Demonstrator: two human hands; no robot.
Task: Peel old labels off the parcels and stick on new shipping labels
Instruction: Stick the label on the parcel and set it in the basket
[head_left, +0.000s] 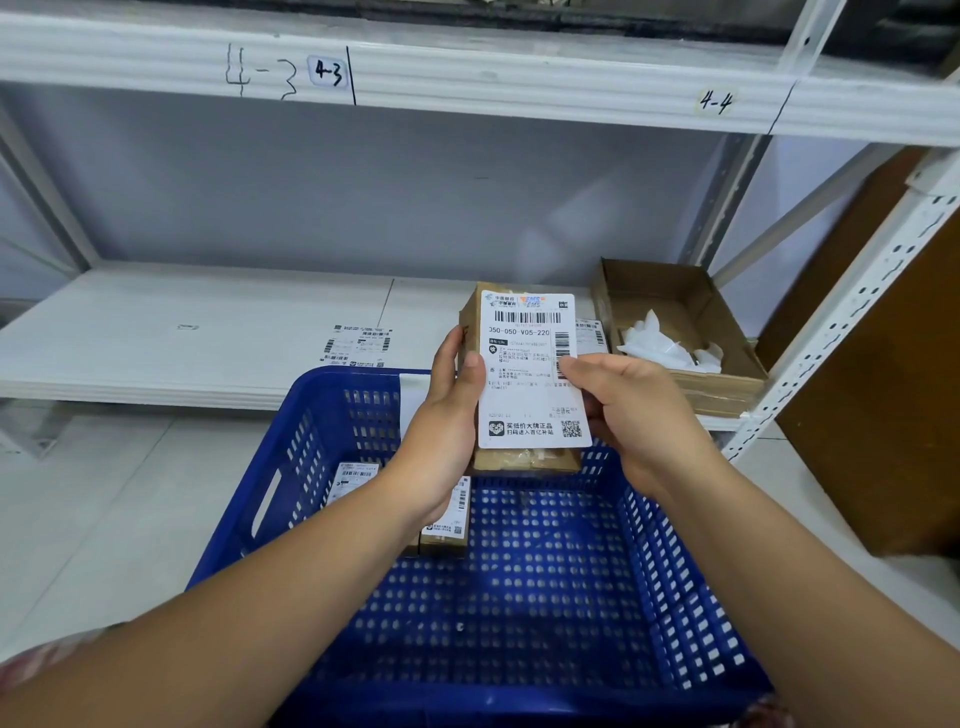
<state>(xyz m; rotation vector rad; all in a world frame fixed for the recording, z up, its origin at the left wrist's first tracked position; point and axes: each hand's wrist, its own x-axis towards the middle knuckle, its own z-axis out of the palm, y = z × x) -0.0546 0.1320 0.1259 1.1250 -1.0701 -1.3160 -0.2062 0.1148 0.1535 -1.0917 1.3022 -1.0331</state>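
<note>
I hold a small brown cardboard parcel (524, 460) upright above the blue basket (519, 597). A white shipping label (530, 374) with barcodes covers its front face. My left hand (447, 415) grips the parcel's left side, thumb on the label's left edge. At the label's right edge, my right hand (634, 410) holds it with thumb on the front and fingers behind. Two more labelled parcels (447, 525) lie in the basket under my left forearm.
A loose label sheet (358, 345) lies on the white shelf (182, 332), another (589, 332) behind the parcel. An open cardboard box (675, 332) with crumpled white backing paper sits on the shelf's right end. A white perforated shelf upright (841, 322) rises at the right.
</note>
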